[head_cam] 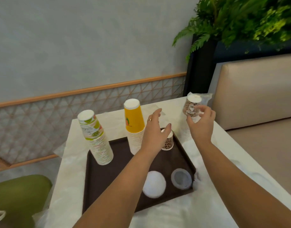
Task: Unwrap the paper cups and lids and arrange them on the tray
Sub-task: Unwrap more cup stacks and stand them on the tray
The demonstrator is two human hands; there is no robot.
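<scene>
Marble-look white tabletop [79, 163] filled the middle of the view, with a grey wall [92, 38] behind it at twelve o'clock, a wooden rail [85, 90] running across that wall above a lattice-patterned panel [42, 122]. At eight o'clock a green cushion [18, 195] sat beside the table. On the table lay a dark brown tray [98, 186]. At its ten o'clock corner stood a leaning upside-down stack of lime-print cups [96, 137], and at its twelve o'clock edge an upside-down stack of yellow cups [135, 127]. The left hand [155, 134] hovered over the tray's one o'clock corner with fingers spread and relaxed, holding nothing, just above a short stack of brown-patterned cups [168, 143] standing upside down on the tray. Near the tray's front edge lay a white lid stack [154, 184] and, to its right, a clear lid [181, 179]. Off the tray at two o'clock, on the tabletop, rose a taller stack of brown-patterned cups in clear wrap [190, 116]; the right hand [201, 124] pinched its upper part between thumb and fingertips. At three o'clock a beige upholstered bench [256, 96] ran along the table, and at one o'clock a green fern-like plant [240, 18] hung over a dark planter [200, 63].
</scene>
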